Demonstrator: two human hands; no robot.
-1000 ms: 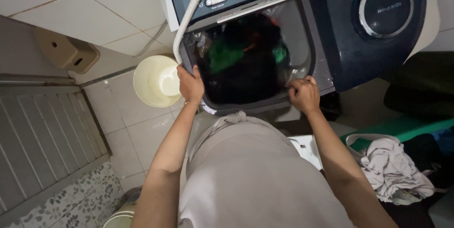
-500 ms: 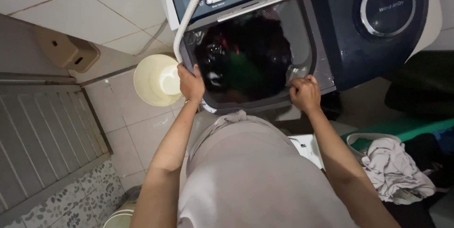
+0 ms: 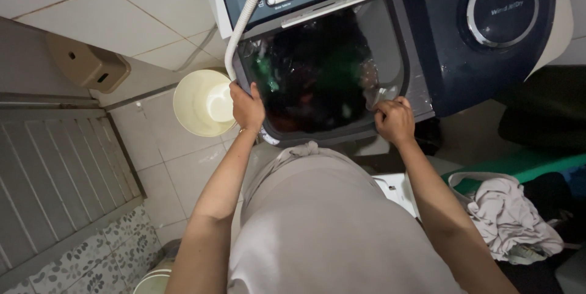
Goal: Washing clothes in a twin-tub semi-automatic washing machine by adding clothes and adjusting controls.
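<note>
Both hands grip the near rim of the dark twin-tub washing machine (image 3: 427,56): left hand (image 3: 246,107) at its left corner, right hand (image 3: 395,122) right, fingers curled closed. Dark wet laundry (image 3: 311,74) fills the tub.

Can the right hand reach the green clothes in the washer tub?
Probably yes. The right hand rests on the tub's open rim, and the green clothes lie uncovered just beyond it, nothing between.

One washing machine (image 3: 427,38); one cream bucket (image 3: 204,103); two hands (image 3: 247,108).
</note>
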